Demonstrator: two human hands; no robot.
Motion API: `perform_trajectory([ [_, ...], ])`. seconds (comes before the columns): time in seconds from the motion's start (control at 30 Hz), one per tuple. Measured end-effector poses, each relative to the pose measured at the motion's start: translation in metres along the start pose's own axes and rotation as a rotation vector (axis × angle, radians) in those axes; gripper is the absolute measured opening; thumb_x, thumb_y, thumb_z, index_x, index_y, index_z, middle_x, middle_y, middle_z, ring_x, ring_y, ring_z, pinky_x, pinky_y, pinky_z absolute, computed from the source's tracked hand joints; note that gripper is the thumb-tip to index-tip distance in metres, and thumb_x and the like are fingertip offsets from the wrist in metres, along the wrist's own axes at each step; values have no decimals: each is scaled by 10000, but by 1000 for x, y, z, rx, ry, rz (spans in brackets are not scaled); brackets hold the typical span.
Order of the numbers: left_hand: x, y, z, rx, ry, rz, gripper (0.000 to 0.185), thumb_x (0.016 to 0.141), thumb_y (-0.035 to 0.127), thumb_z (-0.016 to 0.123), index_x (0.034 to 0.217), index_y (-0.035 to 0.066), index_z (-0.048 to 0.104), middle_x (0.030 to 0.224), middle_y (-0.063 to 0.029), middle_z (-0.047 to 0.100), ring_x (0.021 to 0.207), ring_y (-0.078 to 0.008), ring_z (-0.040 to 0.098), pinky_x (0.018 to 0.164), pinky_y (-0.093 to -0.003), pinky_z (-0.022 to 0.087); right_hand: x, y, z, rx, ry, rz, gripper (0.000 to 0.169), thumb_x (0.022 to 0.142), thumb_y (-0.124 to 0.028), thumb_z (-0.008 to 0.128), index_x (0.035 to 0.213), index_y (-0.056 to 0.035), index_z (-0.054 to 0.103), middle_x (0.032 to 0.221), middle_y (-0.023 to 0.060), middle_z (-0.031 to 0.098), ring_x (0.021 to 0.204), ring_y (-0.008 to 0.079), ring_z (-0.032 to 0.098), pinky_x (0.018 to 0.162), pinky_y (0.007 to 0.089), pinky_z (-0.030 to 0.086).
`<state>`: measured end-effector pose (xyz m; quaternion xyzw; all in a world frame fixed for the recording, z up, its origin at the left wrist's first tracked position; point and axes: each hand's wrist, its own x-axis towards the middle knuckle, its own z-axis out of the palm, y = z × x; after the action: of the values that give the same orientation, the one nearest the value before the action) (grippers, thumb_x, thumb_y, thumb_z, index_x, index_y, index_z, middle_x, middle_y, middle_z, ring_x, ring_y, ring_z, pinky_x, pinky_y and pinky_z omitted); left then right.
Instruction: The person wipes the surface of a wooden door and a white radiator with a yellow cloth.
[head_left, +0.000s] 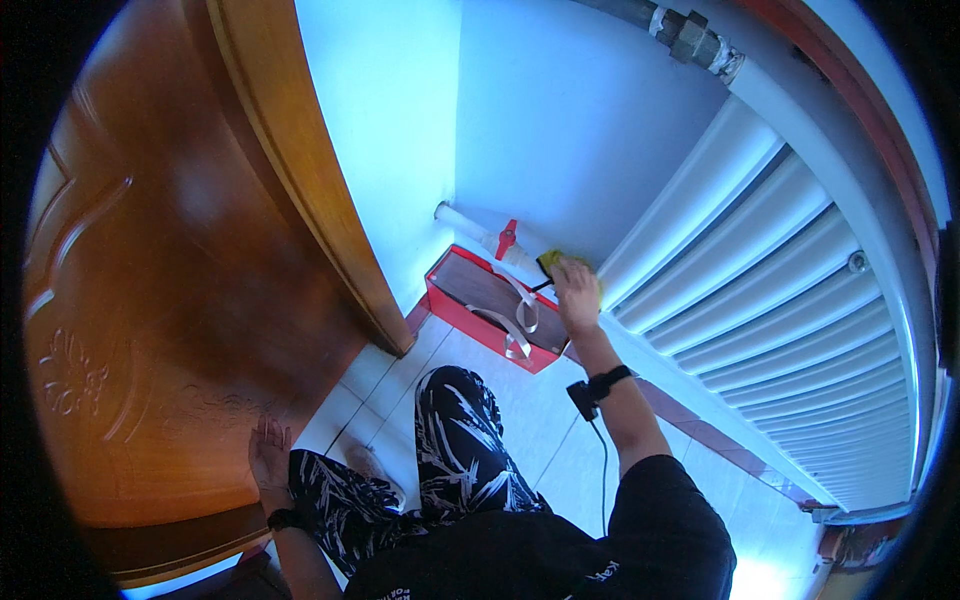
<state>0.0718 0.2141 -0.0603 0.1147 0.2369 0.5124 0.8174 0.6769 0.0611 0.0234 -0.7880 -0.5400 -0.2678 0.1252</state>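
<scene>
My right hand (578, 294) grips a yellow-green cloth (553, 261) against the pipe near the radiator's lower corner; part of the cloth is hidden behind my fingers. Just below and left of that hand, a red bag or box (480, 324) with pale ribbon handles (517, 334) stands on the floor against the wall. A thin black item (541, 286) shows between the bag and my hand. My left hand (270, 450) lies with its fingers extended against the carved wooden door (225, 337), holding nothing that I can see.
A white ribbed radiator (750, 247) fills the right side. The white pipe (469, 225) with a red valve handle (507, 239) runs from the wall behind the bag. A wooden door frame (315, 180) stands left of the corner. Pale floor tiles (551, 420) lie beneath me.
</scene>
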Motion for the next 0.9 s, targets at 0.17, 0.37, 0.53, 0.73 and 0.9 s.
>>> perform_trajectory([
  [0.17,-9,-4,17,61,91,66,426,896,269,536,1241,31,458,1190,-114,517,1129,-210,481,1025,-423,327,7,-30,60,-78,14,68,408,760,-136,546,1152,-24,521,1206,135,499,1077,291,494,906,413,404],
  [0.37,6,-2,2,69,110,35,396,899,241,536,1225,23,478,1145,-118,545,1107,-214,503,1018,-417,340,31,-46,61,-38,-8,164,394,729,-149,596,1103,-46,528,1056,92,538,977,264,514,847,388,423],
  [0.53,6,-6,7,83,99,31,345,894,217,543,1177,22,514,1103,-112,572,1076,-211,524,1006,-416,356,24,-35,10,-76,-290,105,284,773,-112,509,1047,-53,552,1039,84,535,1009,256,503,840,388,427],
  [0.73,9,-5,3,-98,5,-81,333,897,211,534,1176,30,518,1125,-96,561,1069,-200,522,1013,-409,348,29,-30,26,-7,-247,219,296,784,-103,495,1072,-94,567,1056,78,535,1059,266,489,858,418,419],
  [0.9,9,-4,-1,0,150,27,355,923,218,488,1226,34,478,1244,-102,483,1090,-240,492,1018,-398,345,46,-45,37,8,-262,326,307,804,-107,489,1095,-137,583,1077,85,528,1056,280,493,876,455,408],
])
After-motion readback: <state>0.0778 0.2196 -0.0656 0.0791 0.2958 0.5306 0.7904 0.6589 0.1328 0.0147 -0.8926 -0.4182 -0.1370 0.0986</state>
